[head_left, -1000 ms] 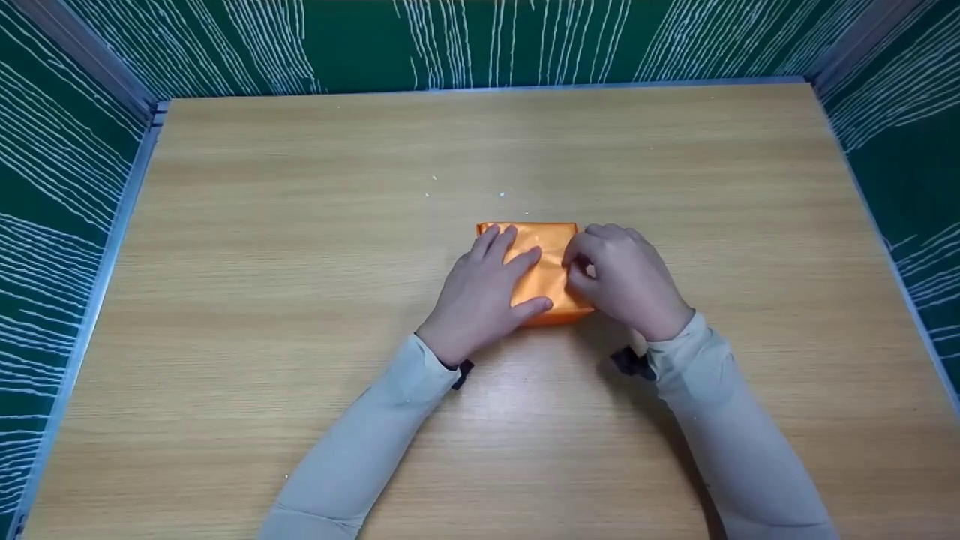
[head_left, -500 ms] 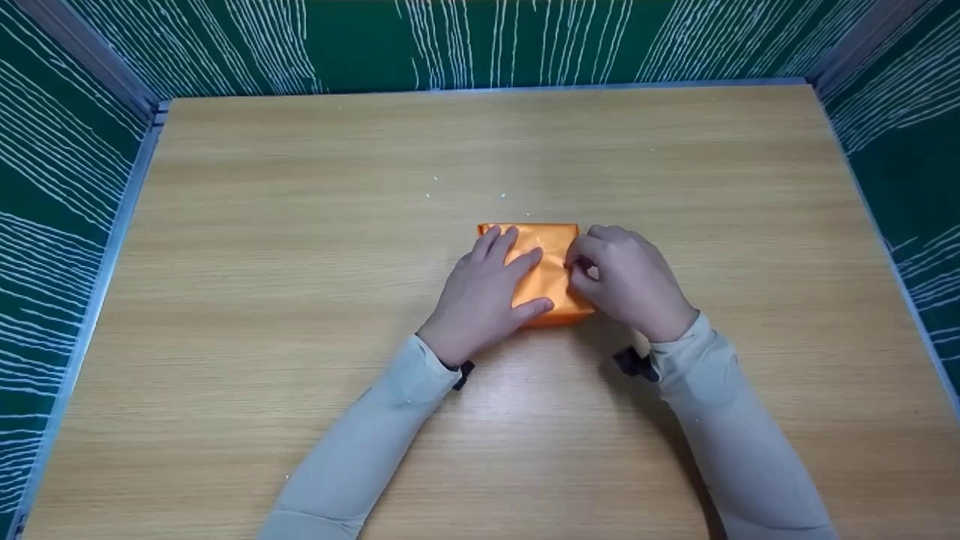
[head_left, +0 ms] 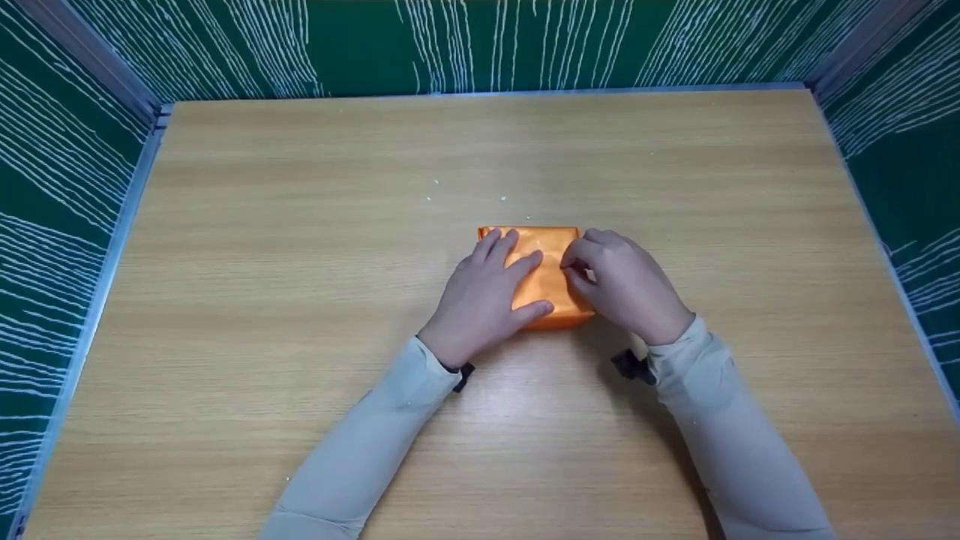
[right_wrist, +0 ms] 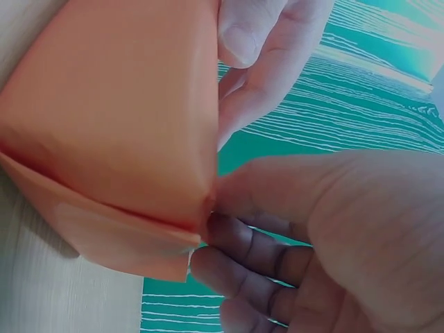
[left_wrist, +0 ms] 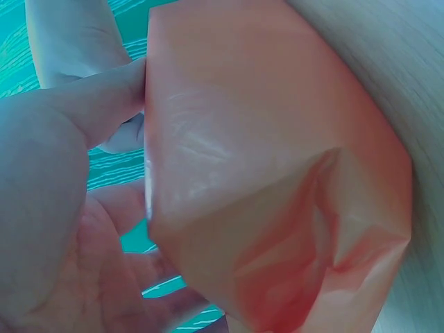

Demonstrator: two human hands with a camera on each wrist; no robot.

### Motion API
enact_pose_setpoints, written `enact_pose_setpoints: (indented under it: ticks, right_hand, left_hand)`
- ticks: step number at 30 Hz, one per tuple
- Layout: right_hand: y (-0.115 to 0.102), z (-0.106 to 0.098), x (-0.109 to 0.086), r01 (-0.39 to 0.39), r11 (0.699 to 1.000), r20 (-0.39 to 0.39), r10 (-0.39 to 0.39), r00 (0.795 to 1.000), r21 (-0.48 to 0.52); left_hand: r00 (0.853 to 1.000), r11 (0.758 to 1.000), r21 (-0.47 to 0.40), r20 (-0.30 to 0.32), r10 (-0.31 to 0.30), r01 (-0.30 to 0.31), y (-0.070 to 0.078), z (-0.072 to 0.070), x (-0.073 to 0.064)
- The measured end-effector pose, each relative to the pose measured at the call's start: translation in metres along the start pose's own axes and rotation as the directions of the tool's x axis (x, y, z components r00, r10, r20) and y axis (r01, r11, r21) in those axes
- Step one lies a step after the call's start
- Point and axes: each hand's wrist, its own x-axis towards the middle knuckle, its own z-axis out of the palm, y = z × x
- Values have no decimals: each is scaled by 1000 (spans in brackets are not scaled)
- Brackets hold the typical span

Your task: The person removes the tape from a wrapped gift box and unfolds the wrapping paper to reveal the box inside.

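Plainly enough, both hands were busy with the orange package [head_left: 547, 281], which lay near the middle of the wooden desk [head_left: 300, 225]. I saw the left hand [head_left: 480, 294] resting on its top, fingers straight and spread, the thumb near the front edge. The right hand [head_left: 626, 283] pinched the package's right edge between thumb and forefinger. From the left wrist, the wrapping looked shiny and creased; from the right, a folded flap [right_wrist: 132, 239] showed. A few white specks [head_left: 503, 198] lay on the desk beyond the package.
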Motion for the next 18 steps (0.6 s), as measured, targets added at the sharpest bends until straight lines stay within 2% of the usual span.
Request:
enact_pose_setpoints:
  ticks: [7, 18]
  right_hand:
    - [1, 1, -2, 34, 999, -40, -34, 999, 2]
    - [-2, -1, -4, -45, 999, -24, 45, 999, 14]
  left_hand:
    - [999, 1000, -21, -37, 17, -18, -1, 1, -1]
    - [1000, 1000, -11, -29, 11, -11, -1, 2, -1]
